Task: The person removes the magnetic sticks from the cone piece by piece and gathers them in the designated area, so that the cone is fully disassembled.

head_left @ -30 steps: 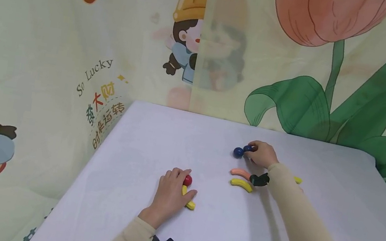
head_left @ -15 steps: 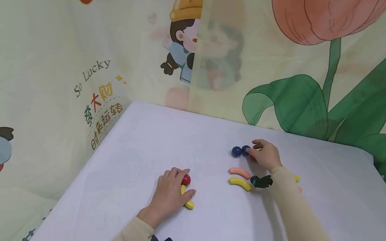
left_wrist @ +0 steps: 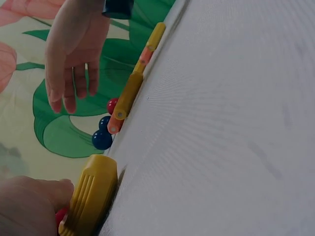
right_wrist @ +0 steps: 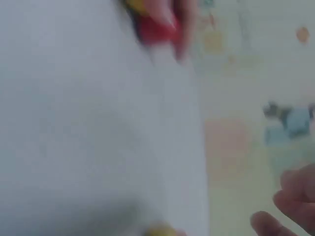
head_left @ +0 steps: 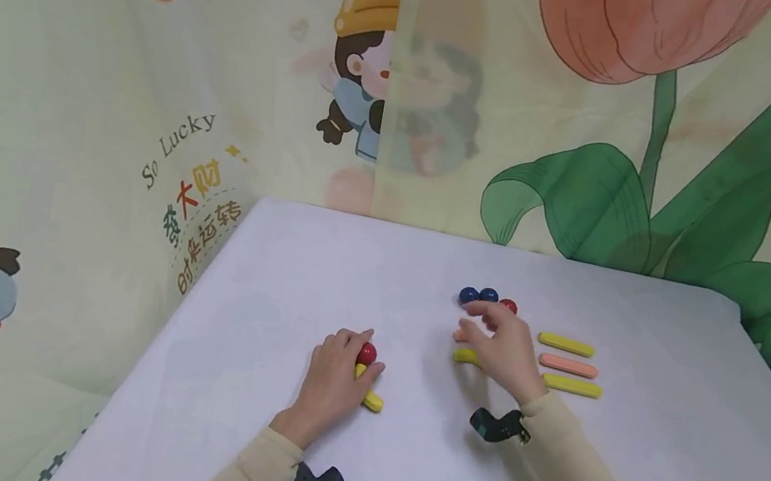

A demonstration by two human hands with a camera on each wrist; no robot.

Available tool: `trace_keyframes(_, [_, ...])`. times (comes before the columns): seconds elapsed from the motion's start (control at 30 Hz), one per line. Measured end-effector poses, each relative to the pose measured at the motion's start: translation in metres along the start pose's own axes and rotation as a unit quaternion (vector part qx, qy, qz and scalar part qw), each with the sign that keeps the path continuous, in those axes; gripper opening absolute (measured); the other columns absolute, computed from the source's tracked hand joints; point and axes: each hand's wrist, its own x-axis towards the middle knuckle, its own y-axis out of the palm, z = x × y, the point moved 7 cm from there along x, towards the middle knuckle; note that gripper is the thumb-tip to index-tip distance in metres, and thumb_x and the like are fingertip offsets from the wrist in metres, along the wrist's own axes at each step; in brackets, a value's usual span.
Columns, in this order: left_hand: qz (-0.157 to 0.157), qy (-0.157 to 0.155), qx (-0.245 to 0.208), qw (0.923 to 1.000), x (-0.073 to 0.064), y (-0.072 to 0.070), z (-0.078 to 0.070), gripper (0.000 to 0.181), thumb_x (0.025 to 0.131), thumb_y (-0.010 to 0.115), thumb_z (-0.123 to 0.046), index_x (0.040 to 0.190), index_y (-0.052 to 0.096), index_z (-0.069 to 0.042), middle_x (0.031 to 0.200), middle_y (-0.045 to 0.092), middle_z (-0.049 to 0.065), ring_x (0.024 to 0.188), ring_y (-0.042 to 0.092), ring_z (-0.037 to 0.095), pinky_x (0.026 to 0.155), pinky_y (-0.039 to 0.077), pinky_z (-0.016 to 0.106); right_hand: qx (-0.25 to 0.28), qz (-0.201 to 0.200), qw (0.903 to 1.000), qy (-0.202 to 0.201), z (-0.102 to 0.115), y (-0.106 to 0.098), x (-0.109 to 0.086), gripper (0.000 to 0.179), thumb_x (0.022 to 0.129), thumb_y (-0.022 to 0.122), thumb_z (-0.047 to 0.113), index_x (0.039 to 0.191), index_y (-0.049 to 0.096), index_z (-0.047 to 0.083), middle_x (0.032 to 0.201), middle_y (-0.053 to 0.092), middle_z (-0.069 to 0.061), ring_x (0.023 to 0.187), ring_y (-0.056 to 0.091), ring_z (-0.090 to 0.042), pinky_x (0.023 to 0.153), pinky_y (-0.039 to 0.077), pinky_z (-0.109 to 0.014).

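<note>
My left hand [head_left: 327, 383] rests on the white table, index finger reaching past a red ball [head_left: 367, 354]. Its thumb lies by a curved yellow toy rod [head_left: 372, 402] that sits against the ball. In the left wrist view, this yellow rod [left_wrist: 93, 191] shows grooves, with a fingertip right at its side. My right hand [head_left: 507, 352] hovers with spread, bent fingers and nothing in them. Behind it, two blue balls [head_left: 479, 295] and a second red ball [head_left: 509, 305] form a row. Under its fingers, a curved pink rod [head_left: 458, 334] and another curved yellow rod [head_left: 467, 356] are partly hidden.
Right of the right hand, three straight rods lie in a stack: yellow [head_left: 566, 345], pink [head_left: 568, 365] and yellow [head_left: 573, 385]. A printed curtain [head_left: 437, 198] hangs behind the table's far edge. The right wrist view is blurred.
My right hand has let go of the second red ball beside the blue balls and come back toward me, over the curved rods. The left hand has kept its place.
</note>
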Motion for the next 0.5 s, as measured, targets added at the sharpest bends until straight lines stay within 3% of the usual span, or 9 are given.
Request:
trace_keyframes(0.13, [0.011,-0.009,-0.032,0.9994,0.0,0.0,0.0,0.061,0.087,0.074,-0.026,0.14,0.05,-0.009,0.124,0.054,0.011,0.108,0.054,0.027,0.09,0.049,0.038,-0.001,0.041,0.9979,-0.051,0.018,0.038,-0.023,0.026,0.09,0.071,0.016,0.115,0.068,0.008,0.108,0.069,-0.004,0.094,0.061,-0.02,0.083,0.052,-0.038])
trace_keyframes(0.23, [0.024,-0.002,-0.061,0.9978,0.0,0.001,-0.003,0.064,0.085,0.077,-0.022,0.141,0.049,-0.01,0.122,0.054,0.008,0.103,0.056,0.022,0.088,0.053,0.036,0.006,0.076,0.9953,-0.059,0.025,0.064,-0.033,0.031,0.088,0.074,0.017,0.117,0.068,0.012,0.109,0.069,0.0,0.088,0.06,-0.013,0.079,0.052,-0.032])
trace_keyframes(0.37, [0.035,0.039,-0.089,0.9946,-0.001,0.003,-0.009,0.064,0.084,0.078,-0.018,0.14,0.05,-0.01,0.115,0.054,0.003,0.091,0.054,0.013,0.084,0.052,0.03,0.014,0.115,0.9915,-0.06,0.03,0.087,-0.038,0.039,0.088,0.074,0.018,0.125,0.064,0.014,0.111,0.066,0.003,0.084,0.056,-0.009,0.076,0.05,-0.027])
trace_keyframes(0.5, [0.033,0.085,-0.101,0.9907,-0.002,0.001,-0.015,0.063,0.083,0.079,-0.014,0.139,0.051,-0.008,0.11,0.054,0.002,0.085,0.053,0.011,0.079,0.05,0.027,0.025,0.132,0.9886,-0.069,0.031,0.095,-0.035,0.038,0.089,0.072,0.017,0.126,0.064,0.013,0.101,0.064,0.005,0.079,0.054,-0.011,0.069,0.048,-0.026])
